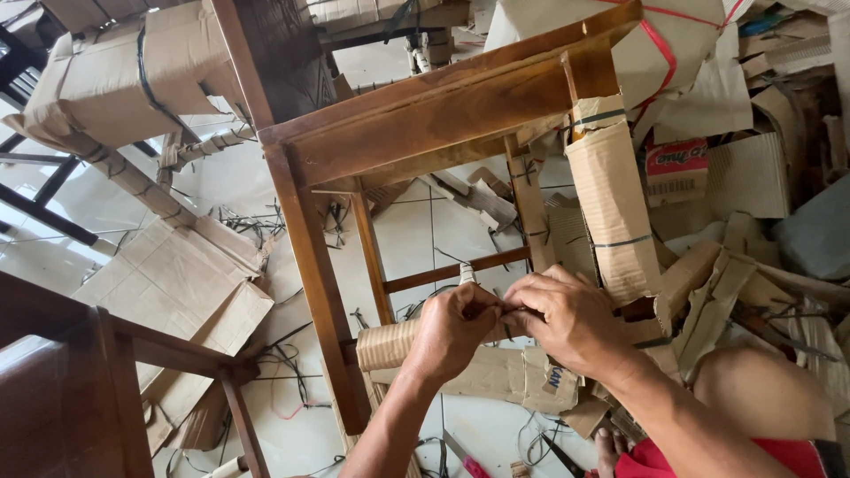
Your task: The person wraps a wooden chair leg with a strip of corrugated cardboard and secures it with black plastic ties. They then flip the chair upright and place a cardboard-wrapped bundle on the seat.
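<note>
Head view: hands (509, 319) pinch strap between chair leg (320, 283) and cardboard-wrapped leg (615, 212).

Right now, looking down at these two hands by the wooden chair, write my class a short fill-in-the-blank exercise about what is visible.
1. The left hand and right hand meet in front of a chair made of ____.
2. The chair leg above the right hand is wrapped in corrugated ____.
3. Flattened sheets and thin black straps lie on a floor of pale ____.
4. A tool with a ____ handle lies on the floor below the left forearm.

Missing words: wood; cardboard; tiles; red
</note>
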